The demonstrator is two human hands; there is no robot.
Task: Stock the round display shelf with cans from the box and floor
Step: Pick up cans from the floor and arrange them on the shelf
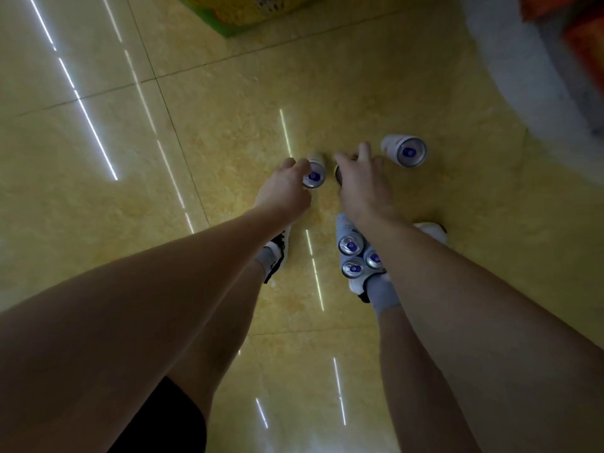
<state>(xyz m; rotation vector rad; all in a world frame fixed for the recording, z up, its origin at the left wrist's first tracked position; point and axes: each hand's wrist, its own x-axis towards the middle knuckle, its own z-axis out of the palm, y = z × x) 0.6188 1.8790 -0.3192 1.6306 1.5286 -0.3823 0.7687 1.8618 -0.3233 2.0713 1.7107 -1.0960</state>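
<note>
Several white cans with silver tops and blue tabs stand on the yellow tiled floor. My left hand reaches down, its fingers curled round one can. Beside it, my right hand covers a second can, of which only a dark edge shows; the fingers are spread over it. A third can stands alone to the right. A cluster of three cans stands near my right foot. The curved grey base of the round display shelf fills the upper right corner.
A green and yellow box sits at the top centre of the floor. My feet in white and black shoes stand just below the hands. Orange goods show on the display at the far right.
</note>
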